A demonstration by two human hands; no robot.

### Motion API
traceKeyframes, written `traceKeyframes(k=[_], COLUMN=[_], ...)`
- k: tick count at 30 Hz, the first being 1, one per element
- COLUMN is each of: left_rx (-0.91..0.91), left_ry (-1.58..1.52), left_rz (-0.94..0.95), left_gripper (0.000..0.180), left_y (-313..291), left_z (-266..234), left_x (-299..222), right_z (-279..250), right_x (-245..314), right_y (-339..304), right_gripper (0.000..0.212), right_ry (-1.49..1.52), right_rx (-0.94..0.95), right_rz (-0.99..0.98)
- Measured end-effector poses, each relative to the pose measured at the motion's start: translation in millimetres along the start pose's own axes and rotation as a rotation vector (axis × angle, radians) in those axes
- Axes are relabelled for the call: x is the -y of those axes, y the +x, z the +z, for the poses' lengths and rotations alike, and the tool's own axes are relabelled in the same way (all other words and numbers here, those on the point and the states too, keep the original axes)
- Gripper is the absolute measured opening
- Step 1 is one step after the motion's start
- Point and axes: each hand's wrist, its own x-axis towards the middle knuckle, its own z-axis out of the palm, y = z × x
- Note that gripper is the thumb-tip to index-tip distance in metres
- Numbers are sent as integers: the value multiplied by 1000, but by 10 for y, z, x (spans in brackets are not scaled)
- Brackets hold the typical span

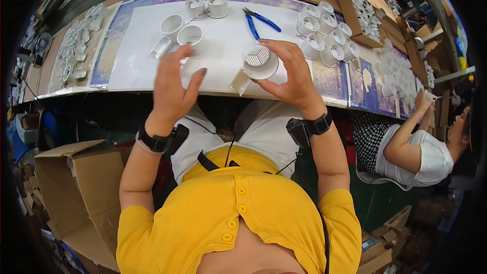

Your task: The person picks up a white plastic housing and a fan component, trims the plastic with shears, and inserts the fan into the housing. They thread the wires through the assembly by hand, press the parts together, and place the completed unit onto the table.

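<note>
My right hand (297, 81) grips a round white plastic housing (257, 57) by its right side, thumb below and fingers above. A slatted grille in three sections shows on its face, and a flat white bracket (240, 81) sticks out at its lower left. With fingers spread and nothing between them, my left hand (171, 89) hovers at the near side of a white cup-shaped housing (192, 34); I cannot tell if the fingertips touch it. Another slatted white housing (172, 24) stands just beyond. Blue-handled cutting pliers (261, 20) lie open farther back.
Two white housings with fan blades (217, 5) stand at the back. Several more fan housings (324, 33) cluster on the right, beside a cardboard box of white parts (369, 33). White parts (76, 50) line the far left. A person (413, 147) sits at right; an open carton (83, 193) stands lower left.
</note>
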Motion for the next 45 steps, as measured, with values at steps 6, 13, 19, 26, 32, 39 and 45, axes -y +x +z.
traceKeyframes(k=[6,13,19,26,32,39,45], left_rx=[335,503,295,-100,350,249,228], left_ry=[-1365,-1632,-1215,-172,218,-1025,-1306], left_rz=[-626,-586,-537,54,-74,-603,-671], left_gripper=[53,62,58,69,71,59,66], left_y=[-34,-114,-184,-194,-142,-37,-38], left_z=[501,568,467,127,21,343,737], left_x=[-238,-172,-329,-208,-277,-171,83], right_z=[66,122,88,-21,-56,-55,113], right_x=[182,295,553,413,275,18,-456], right_y=[87,38,-24,-317,-390,-235,320], right_gripper=[73,59,38,27,21,15,22], right_ry=[26,-58,-154,204,228,247,426], right_rx=[-8,-109,133,226,189,77,13], right_rz=[-84,-172,35,173,235,364,561])
